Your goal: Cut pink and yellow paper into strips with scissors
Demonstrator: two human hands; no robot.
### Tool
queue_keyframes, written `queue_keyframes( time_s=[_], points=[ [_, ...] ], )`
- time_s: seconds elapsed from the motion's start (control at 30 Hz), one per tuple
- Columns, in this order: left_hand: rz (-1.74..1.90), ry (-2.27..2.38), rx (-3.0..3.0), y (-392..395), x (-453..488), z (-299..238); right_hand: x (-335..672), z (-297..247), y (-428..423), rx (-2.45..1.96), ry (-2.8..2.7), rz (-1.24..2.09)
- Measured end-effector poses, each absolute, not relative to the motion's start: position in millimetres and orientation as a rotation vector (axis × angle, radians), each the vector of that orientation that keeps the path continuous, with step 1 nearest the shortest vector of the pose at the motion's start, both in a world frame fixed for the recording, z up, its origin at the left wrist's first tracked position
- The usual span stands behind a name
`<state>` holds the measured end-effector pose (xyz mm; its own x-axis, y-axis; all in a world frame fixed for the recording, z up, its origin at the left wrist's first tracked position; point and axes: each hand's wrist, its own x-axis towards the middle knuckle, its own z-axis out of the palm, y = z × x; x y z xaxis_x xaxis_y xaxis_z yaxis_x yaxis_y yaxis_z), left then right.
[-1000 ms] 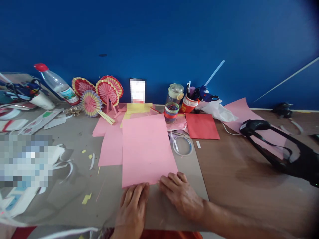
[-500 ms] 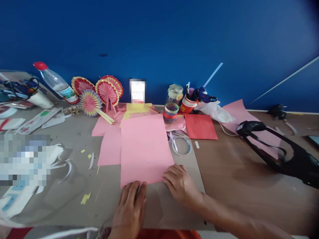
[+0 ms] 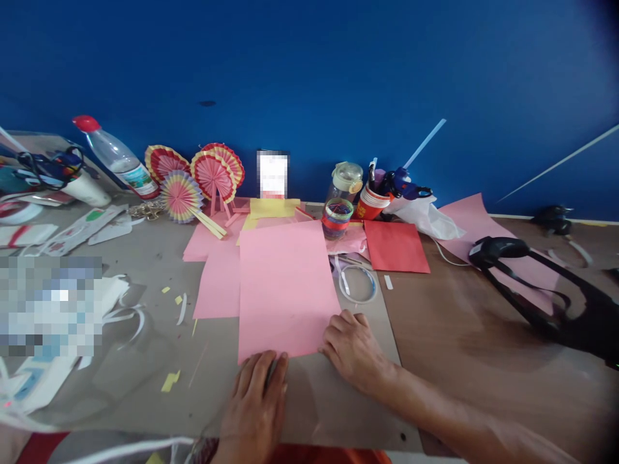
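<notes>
A pink sheet of paper [image 3: 287, 290] lies flat in front of me, over other pink sheets [image 3: 217, 283]. My left hand [image 3: 255, 399] rests at its lower left edge, fingers stretched out and fingertips touching the paper. At the lower right corner, my right hand [image 3: 355, 351] has its fingers curled together on the sheet's edge. The thumb and part of the pinched corner are hidden beneath the right hand. Past the sheet's far right corner stands a jar of rubber bands [image 3: 337, 218], next to a red square of paper [image 3: 396, 247].
Folded paper fans [image 3: 213, 177] and a plastic bottle [image 3: 118, 161] stand along the blue wall. A red paper cup [image 3: 372, 200] holds pens and scissors. A black headset strap [image 3: 570, 283] lies at right. Yellow paper scraps [image 3: 170, 381] and a coiled ring [image 3: 358, 283] lie nearby.
The whole view has shifted slightly, so things appear a little farther right. My right hand's fingers look more curled at the sheet's corner; the left hand stays at the lower edge.
</notes>
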<state>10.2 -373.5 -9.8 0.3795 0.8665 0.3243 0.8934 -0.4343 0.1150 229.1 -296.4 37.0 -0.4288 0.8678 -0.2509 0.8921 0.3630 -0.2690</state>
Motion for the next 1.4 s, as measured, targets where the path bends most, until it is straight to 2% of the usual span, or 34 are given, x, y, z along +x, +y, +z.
queue_keyframes(
  time_s=[0.63,0.87,1.07,1.23,1.4],
  points=[
    [-0.569,-1.582,-2.534,-372,8,-13,267,46,-288,1.816,2.270,-0.554],
    [-0.599,-1.542,-2.519,-371,9,-14,282,62,-291,1.881,2.454,-0.468],
    [-0.594,-1.496,-2.511,-363,11,-10,252,57,-308,1.364,2.896,-0.498],
    [-0.443,-1.563,-2.564,-356,12,-3,237,28,-306,1.269,2.921,-0.332],
    [-0.240,-1.625,-2.676,-346,13,10,237,28,-303,1.146,2.955,-0.139]
  ],
)
